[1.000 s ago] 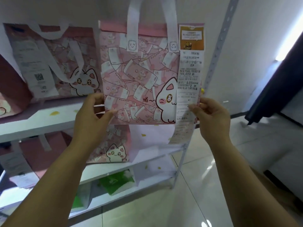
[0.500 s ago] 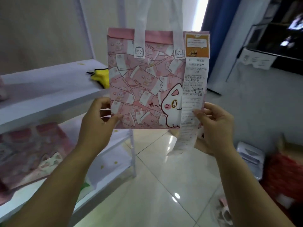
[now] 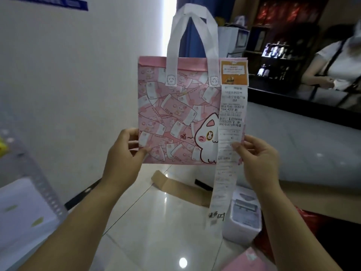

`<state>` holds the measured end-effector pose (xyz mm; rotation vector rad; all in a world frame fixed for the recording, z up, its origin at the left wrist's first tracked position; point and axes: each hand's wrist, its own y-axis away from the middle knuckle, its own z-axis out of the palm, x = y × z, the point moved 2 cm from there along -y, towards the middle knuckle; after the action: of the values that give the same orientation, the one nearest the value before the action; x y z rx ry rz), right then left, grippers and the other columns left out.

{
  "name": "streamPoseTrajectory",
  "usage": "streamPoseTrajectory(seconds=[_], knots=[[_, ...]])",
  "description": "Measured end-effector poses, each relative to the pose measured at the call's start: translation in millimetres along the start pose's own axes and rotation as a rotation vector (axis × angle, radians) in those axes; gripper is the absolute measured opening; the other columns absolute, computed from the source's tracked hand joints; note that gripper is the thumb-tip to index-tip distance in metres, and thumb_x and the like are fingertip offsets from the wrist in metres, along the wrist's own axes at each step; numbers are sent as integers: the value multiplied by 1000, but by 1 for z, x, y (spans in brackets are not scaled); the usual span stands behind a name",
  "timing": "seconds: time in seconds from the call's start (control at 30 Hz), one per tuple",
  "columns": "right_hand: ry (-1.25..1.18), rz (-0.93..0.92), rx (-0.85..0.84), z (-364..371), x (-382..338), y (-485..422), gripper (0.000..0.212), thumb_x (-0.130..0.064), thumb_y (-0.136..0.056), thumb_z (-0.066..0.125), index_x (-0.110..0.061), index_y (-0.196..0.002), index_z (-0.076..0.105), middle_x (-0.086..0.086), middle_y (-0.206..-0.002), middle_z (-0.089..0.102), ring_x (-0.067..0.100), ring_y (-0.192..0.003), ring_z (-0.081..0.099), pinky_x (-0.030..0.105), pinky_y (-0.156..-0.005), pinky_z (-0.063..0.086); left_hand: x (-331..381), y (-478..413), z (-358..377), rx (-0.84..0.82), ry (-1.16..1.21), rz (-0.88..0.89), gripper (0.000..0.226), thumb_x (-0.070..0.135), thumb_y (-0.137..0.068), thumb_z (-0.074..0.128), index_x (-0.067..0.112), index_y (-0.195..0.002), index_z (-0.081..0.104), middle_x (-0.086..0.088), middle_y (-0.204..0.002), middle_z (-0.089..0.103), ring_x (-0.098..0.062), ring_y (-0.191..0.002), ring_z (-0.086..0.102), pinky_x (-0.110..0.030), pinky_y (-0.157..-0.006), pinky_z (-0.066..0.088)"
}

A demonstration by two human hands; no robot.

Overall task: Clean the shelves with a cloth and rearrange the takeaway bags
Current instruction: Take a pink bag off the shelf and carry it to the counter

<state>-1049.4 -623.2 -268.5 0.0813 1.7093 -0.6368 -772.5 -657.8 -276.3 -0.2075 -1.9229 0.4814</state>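
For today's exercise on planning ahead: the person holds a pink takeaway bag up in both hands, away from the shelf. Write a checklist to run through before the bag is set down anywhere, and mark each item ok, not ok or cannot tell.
1. Both hands hold the pink takeaway bag: left hand at its lower left edge, right hand at its lower right. Ok.
2. Bag upright, white handles on top. Ok.
3. Receipt secured: it hangs loose below the bag. Not ok.
4. Shelf in reach: only its corner shows at the left. Cannot tell.
5. Floor path clear: cardboard and a white box lie below. Not ok.
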Motion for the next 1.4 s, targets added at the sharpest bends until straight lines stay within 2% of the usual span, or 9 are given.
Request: streamPoseTrajectory(seconds=[0.23,0.37,0.5,0.6,0.77,0.93,1.03,1.13,1.4], knots=[[68,-45,85,-20,33,-101,18,-14,-86,65,-25,-100,69,-2,-89,73,12,-75,70,26,-61,57,-3,-102,81,-79,16,89,28,22,-86,64,25,-110,49,16,-103,58,-3,-95,57,-19,-71,48],[104,-103,173,-12,46,-165,26,-13,-85,66,-38,-91,65,-7,-85,71,4,-66,66,17,-55,53,-11,-176,122,-109,29,140,27,21,-86,65,26,-107,49,17,-101,59,-6,-95,58,-23,-74,50],[149,-113,258,-3,60,-234,26,-14,-85,67,-40,-91,64,-9,-84,70,8,-69,66,19,-56,53,-15,-252,165,-173,40,176,27,19,-86,64,24,-106,46,13,-99,57,-12,-92,58,-12,-65,44],[191,-130,305,2,72,-286,21,-17,-86,66,-36,-93,65,-10,-86,70,8,-72,66,22,-58,53,-13,-307,195,-197,38,222,26,17,-87,62,23,-105,43,9,-100,54,-13,-91,55,-11,-66,43],[238,-152,355,-4,94,-365,17,-16,-86,66,-30,-96,66,-9,-87,70,6,-70,64,21,-59,51,-19,-389,257,-234,22,259,29,19,-86,63,23,-106,43,8,-104,53,-14,-93,55,-29,-80,51],[267,-188,372,-24,126,-446,16,-16,-86,66,-31,-92,65,-6,-89,70,9,-75,66,25,-63,54,-30,-461,335,-244,38,287,33,23,-86,64,21,-114,45,10,-107,55,-10,-94,55,-14,-72,45],[273,-182,378,-38,146,-491,18,-17,-87,65,-35,-89,64,-9,-88,70,12,-79,68,35,-69,58,-33,-497,383,-242,55,272,33,24,-86,65,27,-111,44,11,-108,57,-10,-95,57,-17,-74,46],[281,-153,385,-53,165,-533,14,-16,-87,64,-29,-93,66,-9,-89,69,11,-82,68,39,-73,59,-35,-526,426,-260,74,244,31,22,-86,65,30,-108,43,18,-102,55,0,-90,56,-12,-69,42],[301,-59,358,-61,210,-597,15,-17,-88,63,-29,-97,63,-16,-92,66,3,-86,65,32,-74,59,-56,-570,493,-272,65,161,29,19,-88,62,31,-107,44,18,-101,56,5,-86,54,-11,-63,39]])
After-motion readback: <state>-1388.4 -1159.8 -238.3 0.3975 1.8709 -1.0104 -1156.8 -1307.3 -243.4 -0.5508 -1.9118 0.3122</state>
